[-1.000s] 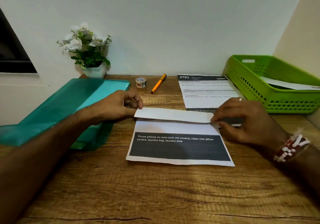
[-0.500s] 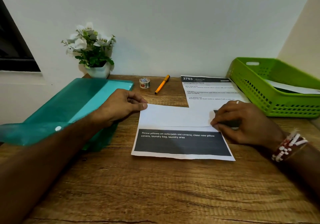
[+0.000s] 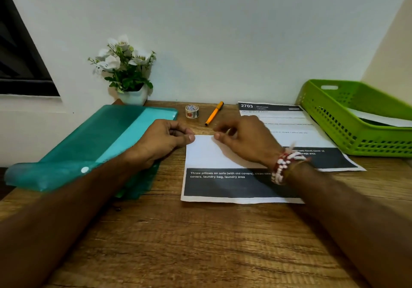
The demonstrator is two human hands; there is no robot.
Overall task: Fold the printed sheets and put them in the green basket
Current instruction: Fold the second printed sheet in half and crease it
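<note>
A printed sheet [image 3: 223,183] lies folded on the wooden desk, white flap on top and a black text band toward me. My left hand [image 3: 162,141] pinches the fold's far left corner with thumb and fingers. My right hand [image 3: 243,139] presses fingertips on the far fold edge, just right of the left hand. A second, unfolded printed sheet [image 3: 287,129] headed "2703" lies behind, partly under my right wrist. The green basket [image 3: 334,118] stands at the right with a white sheet [image 3: 379,119] inside.
A teal plastic folder [image 3: 95,145] lies at the left, partly under my left forearm. A white pot of flowers [image 3: 128,73], a small tape roll [image 3: 192,111] and an orange pen [image 3: 214,113] sit along the back wall.
The sheet's top flap came down flat onto the lower half. My right hand slid left along the fold, from the right edge toward the left hand.
</note>
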